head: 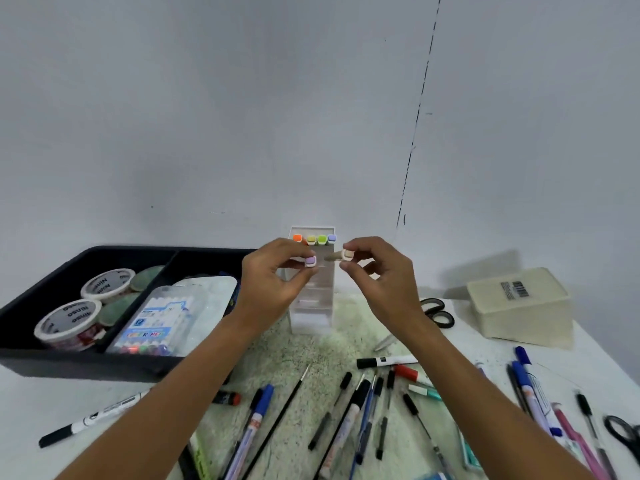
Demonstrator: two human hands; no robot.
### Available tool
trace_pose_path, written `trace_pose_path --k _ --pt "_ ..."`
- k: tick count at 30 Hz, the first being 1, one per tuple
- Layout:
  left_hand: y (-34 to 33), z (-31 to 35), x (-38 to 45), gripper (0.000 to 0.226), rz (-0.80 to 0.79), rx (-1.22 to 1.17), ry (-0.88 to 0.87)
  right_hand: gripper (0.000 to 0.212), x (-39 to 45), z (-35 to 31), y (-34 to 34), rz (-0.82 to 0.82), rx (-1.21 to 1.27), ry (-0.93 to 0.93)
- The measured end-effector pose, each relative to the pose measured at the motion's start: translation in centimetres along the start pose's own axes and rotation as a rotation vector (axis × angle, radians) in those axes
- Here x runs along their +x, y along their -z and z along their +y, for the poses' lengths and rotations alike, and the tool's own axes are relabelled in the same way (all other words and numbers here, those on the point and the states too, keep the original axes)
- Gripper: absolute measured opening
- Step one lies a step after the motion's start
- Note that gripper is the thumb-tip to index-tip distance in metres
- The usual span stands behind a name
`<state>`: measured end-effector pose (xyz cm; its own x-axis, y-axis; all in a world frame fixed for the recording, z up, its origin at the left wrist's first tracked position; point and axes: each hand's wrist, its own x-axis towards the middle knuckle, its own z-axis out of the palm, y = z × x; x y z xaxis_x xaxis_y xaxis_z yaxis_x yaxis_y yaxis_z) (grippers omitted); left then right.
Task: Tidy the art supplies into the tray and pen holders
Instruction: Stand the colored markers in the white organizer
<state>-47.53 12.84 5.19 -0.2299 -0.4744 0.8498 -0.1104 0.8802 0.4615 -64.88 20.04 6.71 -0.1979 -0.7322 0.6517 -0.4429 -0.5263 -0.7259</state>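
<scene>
Nearest on the worktop (pixel 52 403) lies a loose scatter of pens, markers and thin brushes: a black-capped white marker (pixel 93 418) at the left, a blue-capped pen (pixel 254 419) beside a long thin paintbrush (pixel 280 415), and more pens fanned out to the right, where black scissors (pixel 623 436) show at the edge. Further back, a black-capped marker (pixel 386 362) lies crosswise. Above these, both hands are raised in front of the white pen holder (pixel 313 306). The left hand (pixel 268 278) has its grip pinched on a purple-capped marker (pixel 310 260); the right hand (pixel 375 271) has its grip pinched on a beige-capped marker (pixel 343 255), the two capped ends close together but apart. In the holder's top row sit four markers (pixel 314 239) with orange, yellow-green, green and lilac caps. To the left stands the black tray (pixel 41 362), holding two tape rolls (pixel 88 311) in one compartment and a pack of colour pens (pixel 157 323) in the next. Right of the holder lie a second pair of scissors (pixel 437 311) and a cream box (pixel 519 306) by the wall.
</scene>
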Motion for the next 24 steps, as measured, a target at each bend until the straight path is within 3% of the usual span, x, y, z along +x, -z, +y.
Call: trace_pose_path --k 7,17,24 --pt "-1.4 -2.7 -0.6 0.017 -0.019 0.132 0.059 0.023 0.3 3.1 -2.1 -0.052 -0.114 -0.024" --pt "-1.3 -3.2 -0.9 0.029 -0.063 0.212 0.139 0.027 0.2 4.8 -2.5 0.001 -0.129 -0.162" --pt "1.3 -1.6 -7.0 0.019 -0.152 0.174 0.252 0.022 -4.3 6.1 -2.6 -0.018 -0.100 -0.238"
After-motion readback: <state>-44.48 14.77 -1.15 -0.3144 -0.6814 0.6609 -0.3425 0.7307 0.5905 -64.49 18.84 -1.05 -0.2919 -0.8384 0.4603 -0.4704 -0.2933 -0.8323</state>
